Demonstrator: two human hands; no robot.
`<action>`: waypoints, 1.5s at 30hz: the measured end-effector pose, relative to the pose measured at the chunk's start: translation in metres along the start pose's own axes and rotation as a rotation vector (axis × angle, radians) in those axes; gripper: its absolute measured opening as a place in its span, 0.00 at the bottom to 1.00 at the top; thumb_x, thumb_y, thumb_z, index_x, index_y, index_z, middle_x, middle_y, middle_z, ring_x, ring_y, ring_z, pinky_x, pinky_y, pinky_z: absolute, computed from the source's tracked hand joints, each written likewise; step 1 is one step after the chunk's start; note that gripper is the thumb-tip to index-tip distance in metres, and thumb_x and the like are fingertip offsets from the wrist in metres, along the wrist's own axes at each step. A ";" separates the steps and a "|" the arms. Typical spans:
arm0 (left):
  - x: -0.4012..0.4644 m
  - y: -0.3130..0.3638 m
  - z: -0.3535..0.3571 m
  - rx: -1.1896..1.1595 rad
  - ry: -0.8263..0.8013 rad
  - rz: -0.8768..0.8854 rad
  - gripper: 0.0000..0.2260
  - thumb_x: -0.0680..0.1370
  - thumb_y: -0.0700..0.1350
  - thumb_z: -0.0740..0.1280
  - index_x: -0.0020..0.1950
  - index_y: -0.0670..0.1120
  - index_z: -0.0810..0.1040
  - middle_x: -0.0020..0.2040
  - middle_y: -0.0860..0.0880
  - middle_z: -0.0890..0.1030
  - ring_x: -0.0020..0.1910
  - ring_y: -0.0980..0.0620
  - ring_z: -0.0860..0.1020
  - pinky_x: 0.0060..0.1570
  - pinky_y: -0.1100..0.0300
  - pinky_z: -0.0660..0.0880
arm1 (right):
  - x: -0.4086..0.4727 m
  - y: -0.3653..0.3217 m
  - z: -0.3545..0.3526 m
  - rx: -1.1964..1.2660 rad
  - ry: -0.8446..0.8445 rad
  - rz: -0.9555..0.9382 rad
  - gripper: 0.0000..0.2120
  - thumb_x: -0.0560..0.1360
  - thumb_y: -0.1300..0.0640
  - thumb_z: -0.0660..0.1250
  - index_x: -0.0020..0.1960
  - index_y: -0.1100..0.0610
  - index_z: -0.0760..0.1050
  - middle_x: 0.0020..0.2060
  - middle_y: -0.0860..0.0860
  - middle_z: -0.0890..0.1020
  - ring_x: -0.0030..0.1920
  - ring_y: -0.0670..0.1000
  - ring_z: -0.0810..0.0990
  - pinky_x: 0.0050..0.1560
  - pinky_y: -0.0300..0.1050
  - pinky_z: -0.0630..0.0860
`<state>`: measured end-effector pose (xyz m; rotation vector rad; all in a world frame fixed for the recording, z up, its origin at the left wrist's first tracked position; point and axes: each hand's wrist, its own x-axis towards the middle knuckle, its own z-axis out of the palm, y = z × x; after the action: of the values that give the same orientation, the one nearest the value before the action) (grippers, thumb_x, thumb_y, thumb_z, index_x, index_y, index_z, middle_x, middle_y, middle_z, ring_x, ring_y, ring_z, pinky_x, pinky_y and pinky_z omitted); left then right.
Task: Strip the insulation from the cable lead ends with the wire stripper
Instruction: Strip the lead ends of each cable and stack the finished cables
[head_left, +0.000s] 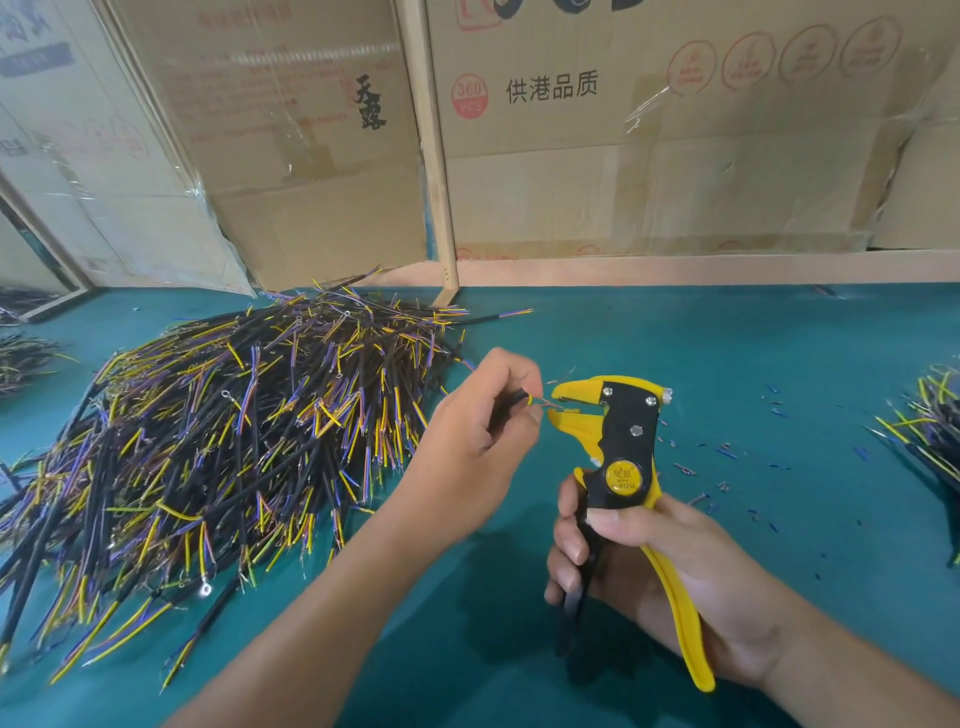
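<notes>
Left hand (470, 431): pinches a black-sheathed cable's yellow lead (527, 400), feeding its end to the tool.
Right hand (639, 561): grips the yellow-and-black wire stripper (615, 441), mouth apart, ready to squeeze.

Matt teal worktop (727, 364); wire stripper (623, 441) of glossy yellow and black plastic with metal screws; brown cardboard boxes (649, 156) under shiny film

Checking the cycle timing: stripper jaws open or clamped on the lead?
Open. The wire stripper shows a gap between its yellow jaws; the lead end held by the left hand reaches the mouth.
</notes>
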<state>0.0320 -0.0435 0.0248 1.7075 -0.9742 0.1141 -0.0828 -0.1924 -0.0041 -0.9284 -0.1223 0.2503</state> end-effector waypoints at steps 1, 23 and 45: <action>0.000 0.000 0.000 -0.006 0.000 -0.006 0.06 0.80 0.38 0.60 0.49 0.49 0.69 0.37 0.56 0.68 0.35 0.53 0.63 0.34 0.59 0.63 | 0.000 0.000 0.000 -0.002 -0.004 0.001 0.10 0.73 0.59 0.71 0.52 0.61 0.79 0.39 0.59 0.75 0.40 0.59 0.76 0.50 0.57 0.78; -0.003 -0.006 0.008 -0.106 -0.046 -0.019 0.04 0.81 0.43 0.60 0.53 0.51 0.68 0.40 0.46 0.71 0.38 0.42 0.65 0.37 0.47 0.65 | -0.002 -0.002 0.010 0.010 0.092 0.002 0.15 0.72 0.49 0.73 0.45 0.62 0.78 0.32 0.57 0.69 0.29 0.55 0.69 0.35 0.53 0.74; 0.003 -0.004 -0.011 0.033 0.069 -0.054 0.09 0.77 0.39 0.59 0.47 0.54 0.69 0.38 0.45 0.69 0.36 0.45 0.63 0.33 0.57 0.63 | -0.001 -0.012 -0.001 0.034 0.226 -0.076 0.22 0.71 0.46 0.73 0.51 0.66 0.80 0.31 0.55 0.67 0.27 0.53 0.66 0.30 0.49 0.71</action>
<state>0.0415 -0.0355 0.0275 1.7473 -0.8788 0.1533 -0.0816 -0.2002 0.0046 -0.9096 0.0545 0.0759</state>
